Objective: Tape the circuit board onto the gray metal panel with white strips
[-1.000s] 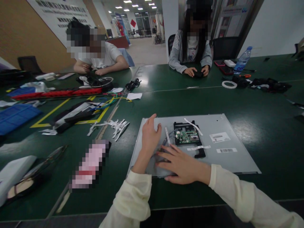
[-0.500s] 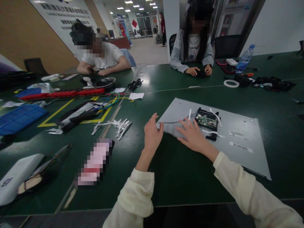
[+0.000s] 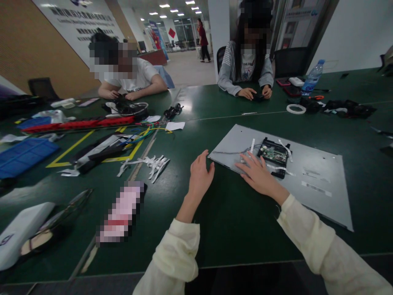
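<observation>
Quietly, a person in pale, rolled sleeves worked over a flat gray panel set askew on a green desk, its long near edge slanting from a left corner down to a right corner near the desk's front edge. The right hand, fingers spread and gripping nothing, reached palm down across that near edge, just beside a black frame that carried a green circuit board. The left hand, unclenched and holding nothing, its thumb apart from the fingers, hovered at the panel's left corner; whether it touched could not be told. White strips crossed the frame's edges, and a thin gray cable ran toward the left corner. A wedge of desk surface separated the near edge from the person, and a broad green stretch lay beyond the far edge. To the left, a pile of white strips and a pixelated pink item bounded the left hand's room, well apart from the panel.
</observation>
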### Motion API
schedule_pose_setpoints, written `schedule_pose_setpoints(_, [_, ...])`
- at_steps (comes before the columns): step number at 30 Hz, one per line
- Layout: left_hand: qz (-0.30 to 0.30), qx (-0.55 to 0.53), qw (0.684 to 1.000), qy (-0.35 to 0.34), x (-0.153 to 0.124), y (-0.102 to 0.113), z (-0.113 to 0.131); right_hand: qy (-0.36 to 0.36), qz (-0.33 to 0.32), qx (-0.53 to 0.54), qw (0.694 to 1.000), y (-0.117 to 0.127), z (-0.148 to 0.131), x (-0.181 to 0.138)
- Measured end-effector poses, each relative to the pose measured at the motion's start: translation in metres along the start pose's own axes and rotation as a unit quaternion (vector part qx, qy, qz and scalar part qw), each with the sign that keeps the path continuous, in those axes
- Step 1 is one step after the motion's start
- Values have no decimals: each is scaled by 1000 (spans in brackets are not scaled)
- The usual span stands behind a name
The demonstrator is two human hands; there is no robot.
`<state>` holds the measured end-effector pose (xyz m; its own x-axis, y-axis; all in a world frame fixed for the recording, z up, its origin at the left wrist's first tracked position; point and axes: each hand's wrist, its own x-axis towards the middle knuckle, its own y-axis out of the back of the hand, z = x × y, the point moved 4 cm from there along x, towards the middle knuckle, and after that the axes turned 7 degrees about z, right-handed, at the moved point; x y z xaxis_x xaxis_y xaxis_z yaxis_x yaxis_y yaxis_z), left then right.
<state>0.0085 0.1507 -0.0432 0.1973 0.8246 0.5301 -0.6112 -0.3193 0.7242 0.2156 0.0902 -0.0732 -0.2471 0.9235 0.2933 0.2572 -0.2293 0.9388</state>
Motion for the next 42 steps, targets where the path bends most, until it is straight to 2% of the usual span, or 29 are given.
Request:
schedule_pose_setpoints(6, [-24,6,1000,-10,-3,-5,-1,-91,41,-41,994,-9,34,8])
schedule_pose_setpoints(14, [-47,9,999,-15,-4,-4,3,-243,104,-123,956,-6,132,4])
schedule_pose_setpoints(17, [-60,12,998,-18,-6,-3,6,-268,123,-143,945,1,153,-4])
schedule_pose_setpoints(23, [-87,-2,996,-24,-7,-4,11,-238,119,-188,945,15,157,-31])
schedule_pose_setpoints(27, [-110,-26,993,-36,-8,-4,16,-285,101,-191,934,18,162,-43])
schedule_pose_setpoints(33, [-167,-27,982,-82,-12,-6,27,-330,147,-195,912,22,166,-42])
schedule_pose_setpoints(42, [-189,-7,976,-108,-14,-4,31,-386,178,-178,887,20,203,-44])
